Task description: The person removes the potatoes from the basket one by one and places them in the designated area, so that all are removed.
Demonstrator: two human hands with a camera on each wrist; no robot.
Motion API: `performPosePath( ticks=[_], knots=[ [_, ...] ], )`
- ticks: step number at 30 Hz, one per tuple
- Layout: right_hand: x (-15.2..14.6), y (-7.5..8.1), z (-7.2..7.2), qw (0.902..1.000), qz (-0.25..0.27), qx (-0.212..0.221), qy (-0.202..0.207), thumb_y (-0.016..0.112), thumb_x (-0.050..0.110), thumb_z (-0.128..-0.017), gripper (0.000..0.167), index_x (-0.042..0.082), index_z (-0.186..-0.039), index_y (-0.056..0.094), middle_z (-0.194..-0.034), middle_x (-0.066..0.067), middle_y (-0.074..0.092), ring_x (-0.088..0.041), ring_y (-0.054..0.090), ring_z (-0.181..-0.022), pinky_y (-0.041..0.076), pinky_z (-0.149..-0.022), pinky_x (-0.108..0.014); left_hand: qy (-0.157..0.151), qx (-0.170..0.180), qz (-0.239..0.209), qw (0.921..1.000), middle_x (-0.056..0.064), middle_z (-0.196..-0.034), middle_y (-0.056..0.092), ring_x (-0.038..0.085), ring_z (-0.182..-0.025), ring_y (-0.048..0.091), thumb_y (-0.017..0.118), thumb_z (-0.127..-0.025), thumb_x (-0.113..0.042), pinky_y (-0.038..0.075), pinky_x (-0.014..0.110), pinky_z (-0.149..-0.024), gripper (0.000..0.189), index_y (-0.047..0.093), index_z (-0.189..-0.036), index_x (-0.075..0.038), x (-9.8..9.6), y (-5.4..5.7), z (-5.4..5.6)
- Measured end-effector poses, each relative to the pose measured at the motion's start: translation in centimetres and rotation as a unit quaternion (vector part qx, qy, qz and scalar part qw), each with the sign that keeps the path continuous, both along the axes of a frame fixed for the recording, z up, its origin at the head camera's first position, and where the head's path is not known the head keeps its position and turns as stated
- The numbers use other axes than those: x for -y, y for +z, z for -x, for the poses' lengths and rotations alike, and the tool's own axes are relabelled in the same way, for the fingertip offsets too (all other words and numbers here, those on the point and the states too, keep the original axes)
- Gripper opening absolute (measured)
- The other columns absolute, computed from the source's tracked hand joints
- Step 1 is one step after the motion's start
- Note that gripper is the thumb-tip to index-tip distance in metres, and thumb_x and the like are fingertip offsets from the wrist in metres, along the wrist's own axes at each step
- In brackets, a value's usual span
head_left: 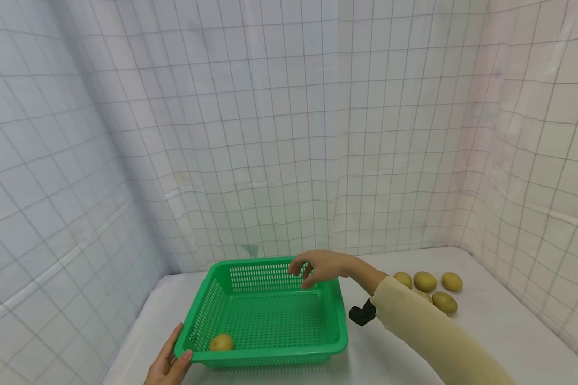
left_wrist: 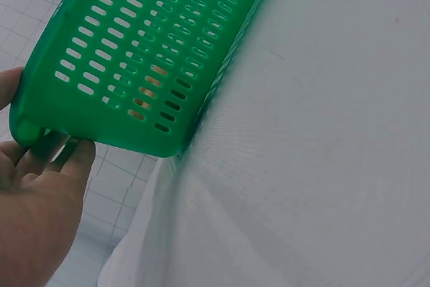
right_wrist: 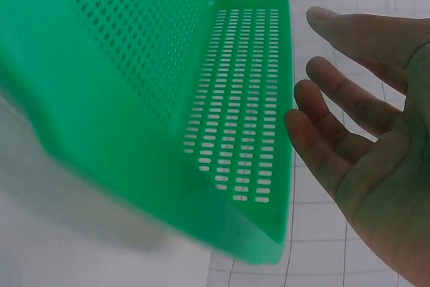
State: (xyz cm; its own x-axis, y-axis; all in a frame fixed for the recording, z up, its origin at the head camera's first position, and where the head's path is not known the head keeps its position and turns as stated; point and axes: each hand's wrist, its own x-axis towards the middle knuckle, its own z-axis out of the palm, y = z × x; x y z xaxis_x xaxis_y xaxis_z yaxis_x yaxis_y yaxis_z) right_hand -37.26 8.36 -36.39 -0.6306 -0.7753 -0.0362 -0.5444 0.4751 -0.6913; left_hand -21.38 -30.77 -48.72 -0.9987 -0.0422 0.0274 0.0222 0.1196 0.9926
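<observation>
A green slotted plastic basket (head_left: 274, 357) stands on the table, with one yellow potato (head_left: 221, 342) in its near left corner. My left hand (head_left: 167, 361) grips the rim at that corner, thumb on top. In the left wrist view the fingers (left_wrist: 80, 159) curl under the rim, and the potato shows only through the slots. Over the basket's right back part hovers my right hand (head_left: 324, 266), its fingers loosely bent. Nothing is between the fingers and thumb of the right hand (right_wrist: 366, 126) in the right wrist view.
To the right of the basket lie several yellow potatoes (head_left: 425, 281) on the white table (head_left: 501, 326), partly behind the right sleeve (head_left: 424, 326). A small black object (head_left: 361, 314) shows beside the sleeve. Gridded white curtains (head_left: 289, 133) enclose the table at the back and sides.
</observation>
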Motion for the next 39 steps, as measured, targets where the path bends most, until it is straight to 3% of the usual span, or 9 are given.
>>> performPosePath(
  ticks=[5, 9, 15, 22, 25, 29, 32, 39],
  knots=[
    [2.9, 0.0, 0.1, 0.9992, -0.006, -0.008, 0.04, 0.077, 0.01, -0.095, 0.039, 0.018, -0.132, 0.066, -0.122, 0.01, 0.064, -0.017, 0.063, -0.112, 0.056, -0.088, -0.027, -0.002, 0.009, -0.005, 0.9999, 0.039, -0.163, 0.003, 0.053, -0.142, 0.022, 0.06, -0.107, -0.019, 0.044, 0.035, -0.104, 0.087, -0.002, -0.164, 0.003, 0.1, 0.1, 0.1],
    [5.5, -0.6, 0.1, 0.9971, 0.006, 0.01, 0.075, 0.076, 0.008, -0.096, 0.04, 0.018, -0.133, 0.066, -0.123, 0.009, 0.063, -0.012, 0.062, -0.113, 0.056, -0.087, -0.026, 0.0, 0.014, -0.013, 0.9998, 0.037, -0.164, 0.003, 0.052, -0.143, 0.022, 0.06, -0.107, -0.02, 0.046, 0.028, -0.102, 0.087, -0.002, -0.164, 0.001, 0.1, 0.0, 0.0],
    [8.8, -1.8, -0.3, 0.9906, 0.001, 0.051, 0.127, 0.075, 0.007, -0.096, 0.043, 0.016, -0.136, 0.064, -0.127, 0.006, 0.061, -0.011, 0.061, -0.115, 0.056, -0.089, -0.025, 0.006, 0.012, -0.007, 0.9999, 0.04, -0.162, 0.008, 0.053, -0.14, 0.025, 0.059, -0.108, -0.019, 0.041, 0.039, -0.104, 0.085, -0.001, -0.164, 0.003, -0.1, -0.3, -0.2],
    [10.6, -2.2, -0.1, 0.9886, -0.02, 0.038, 0.145, 0.071, 0.006, -0.099, 0.042, 0.015, -0.139, 0.063, -0.132, 0.006, 0.06, -0.011, 0.059, -0.12, 0.054, -0.09, -0.021, 0.0, 0.02, 0.005, 0.9998, 0.037, -0.164, 0.003, 0.052, -0.143, 0.023, 0.059, -0.108, -0.02, 0.04, 0.039, -0.105, 0.085, -0.001, -0.164, 0.001, 0.0, 0.2, -0.1],
    [11.4, -2.5, 0.0, 0.9871, -0.027, 0.033, 0.154, 0.069, 0.005, -0.1, 0.042, 0.014, -0.141, 0.062, -0.134, 0.005, 0.06, -0.015, 0.059, -0.122, 0.053, -0.091, -0.02, 0.003, 0.028, 0.006, 0.9996, 0.035, -0.165, 0.002, 0.051, -0.143, 0.023, 0.059, -0.108, -0.021, 0.043, 0.034, -0.104, 0.086, -0.001, -0.165, -0.001, 0.1, 0.3, -0.1],
    [12.8, -3.4, 0.3, 0.9847, -0.026, 0.052, 0.164, 0.068, 0.002, -0.1, 0.044, 0.009, -0.143, 0.06, -0.139, -0.002, 0.059, -0.022, 0.056, -0.129, 0.052, -0.093, -0.02, 0.006, 0.029, 0.007, 0.9996, 0.034, -0.165, 0.003, 0.05, -0.143, 0.023, 0.059, -0.108, -0.023, 0.045, 0.033, -0.103, 0.085, -0.001, -0.165, -0.002, 0.3, 0.3, -0.3],
    [13.7, -4.3, 0.6, 0.983, -0.03, 0.069, 0.168, 0.068, 0.0, -0.099, 0.047, 0.008, -0.144, 0.058, -0.142, -0.006, 0.057, -0.021, 0.053, -0.132, 0.05, -0.096, -0.02, 0.001, 0.024, 0.01, 0.9997, 0.034, -0.165, 0.005, 0.051, -0.143, 0.023, 0.058, -0.109, -0.024, 0.042, 0.043, -0.106, 0.084, -0.001, -0.165, -0.002, 0.2, 0.2, -0.4],
    [15.6, -6.5, 1.0, 0.9691, -0.05, 0.103, 0.218, 0.068, -0.002, -0.099, 0.055, 0.01, -0.151, 0.052, -0.149, 0.001, 0.051, -0.012, 0.044, -0.138, 0.046, -0.103, -0.02, 0.001, 0.016, 0.017, 0.9997, 0.03, -0.166, 0.011, 0.046, -0.144, 0.025, 0.06, -0.107, -0.03, 0.045, 0.041, -0.106, 0.085, 0.003, -0.167, -0.008, 0.0, 0.5, -0.6]
  ],
)
